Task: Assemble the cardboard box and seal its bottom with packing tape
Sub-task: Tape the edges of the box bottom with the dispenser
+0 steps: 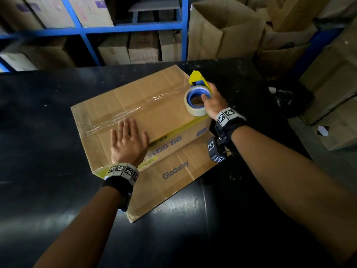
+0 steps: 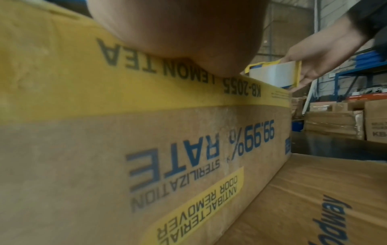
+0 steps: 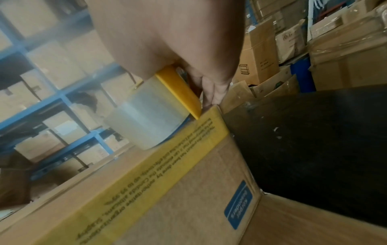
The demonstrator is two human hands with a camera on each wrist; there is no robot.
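A brown cardboard box stands upside down on the black table, one flap spread out toward me. A strip of clear tape runs along its bottom seam. My left hand lies flat, fingers straight, on the near part of the bottom. My right hand grips a yellow tape dispenser with a roll of clear tape at the box's right corner. In the right wrist view the tape roll rests on the box edge. In the left wrist view the dispenser shows above the box side.
Blue shelving stacked with cartons runs behind the table. Open brown boxes stand at the back right, more cartons on the right. The table's right edge drops off close to my right arm.
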